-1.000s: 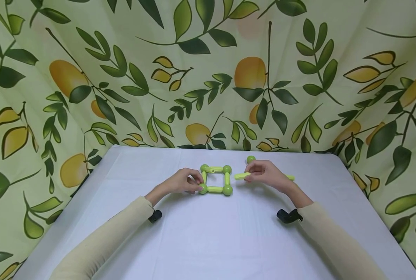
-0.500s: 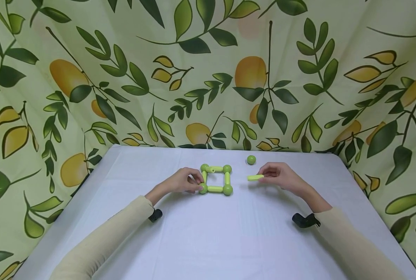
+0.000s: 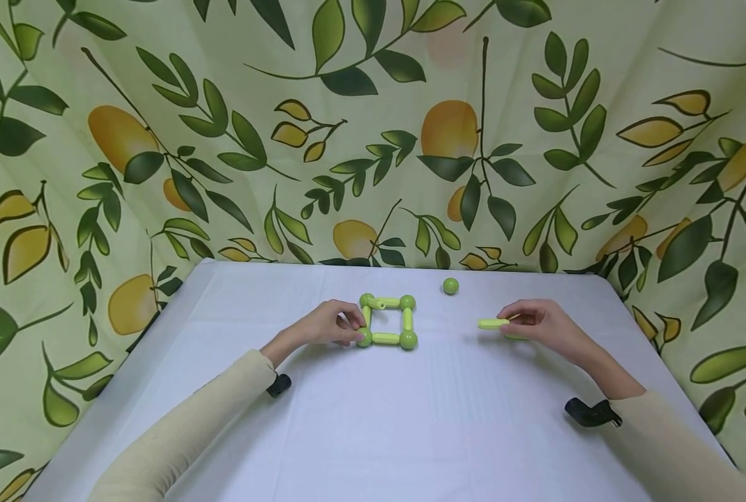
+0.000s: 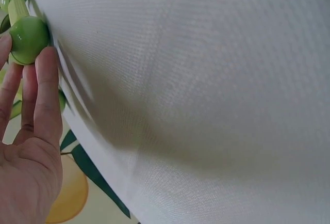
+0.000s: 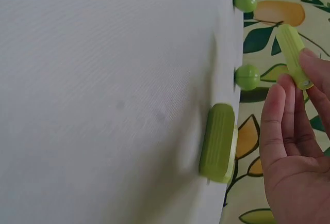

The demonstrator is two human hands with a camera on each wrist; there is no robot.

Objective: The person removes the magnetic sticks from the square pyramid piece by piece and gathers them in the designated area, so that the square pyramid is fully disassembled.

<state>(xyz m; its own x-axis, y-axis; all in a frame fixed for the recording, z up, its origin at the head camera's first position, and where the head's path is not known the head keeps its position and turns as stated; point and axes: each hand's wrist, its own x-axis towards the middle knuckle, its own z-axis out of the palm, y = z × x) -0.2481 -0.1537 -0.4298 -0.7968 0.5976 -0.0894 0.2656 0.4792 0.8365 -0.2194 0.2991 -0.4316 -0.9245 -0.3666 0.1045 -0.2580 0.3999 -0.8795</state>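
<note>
A square frame of pale green rods with green balls at its corners lies on the table. My left hand pinches the near-left corner ball between thumb and fingers. Well to the right of the frame, my right hand holds a loose pale green rod between thumb and fingertips, above the table. Another green rod lies on the cloth below that hand, partly hidden by it in the head view. A short rounded stub shows at the frame's far side.
A single green ball rests near the table's back edge, between the frame and my right hand. White cloth covers the table. A leaf-and-fruit patterned curtain hangs behind it and along both sides.
My right hand has moved away to the right from beside the frame, carrying the rod. The single ball stands uncovered. My left hand and the frame have stayed in place.
</note>
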